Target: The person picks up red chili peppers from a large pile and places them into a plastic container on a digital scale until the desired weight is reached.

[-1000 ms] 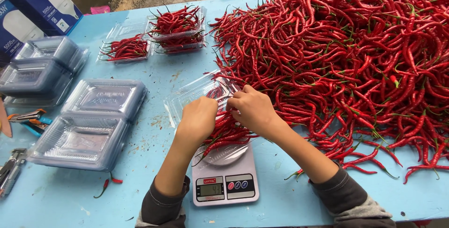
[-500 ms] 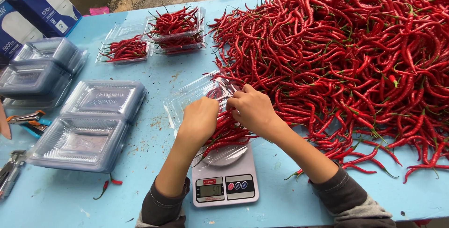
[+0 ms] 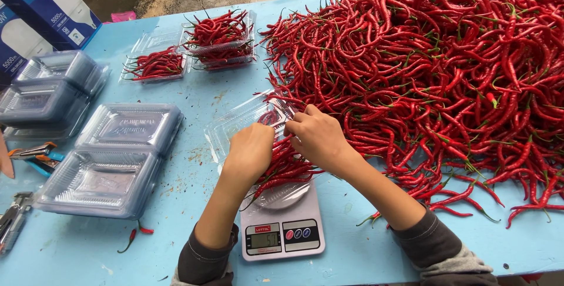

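Barely anything has shifted since half a second back: your hands sit over the same spot and the chillies under them look a touch more tucked in. Your left hand [image 3: 251, 152] is curled, fingers together, pressing down on a bundle of chillies [image 3: 286, 165] lying on the round steel plate of the kitchen scale [image 3: 283, 218]. Your right hand [image 3: 317, 136] is closed too, fingertips pinching at the near edge of the open clear plastic box [image 3: 244, 123], though you can't really tell if it's gripping the lid or a chilli stem. The bundle is long, thin, glossy red with green stems, spilling off the plate toward the box.

The scale is a flat grey slab with a small lit display and coloured buttons, sitting on the blue table [image 3: 211, 95], near edge, centre. Far left at the back stand tall blue-and-white cardboard cartons [image 3: 47, 7] with a bulb picture on them. Below those, stacks of empty clear clamshell trays [image 3: 111, 157], ribbed and a bit cloudy. Further back are two filled trays [image 3: 220, 39], packed red. The right half of the table is one huge heap of loose chillies [image 3: 446, 69], shiny and curly. A couple of strays [image 3: 136, 234] lie by the trays, and some metal tools [image 3: 13, 221] sit at the left edge.
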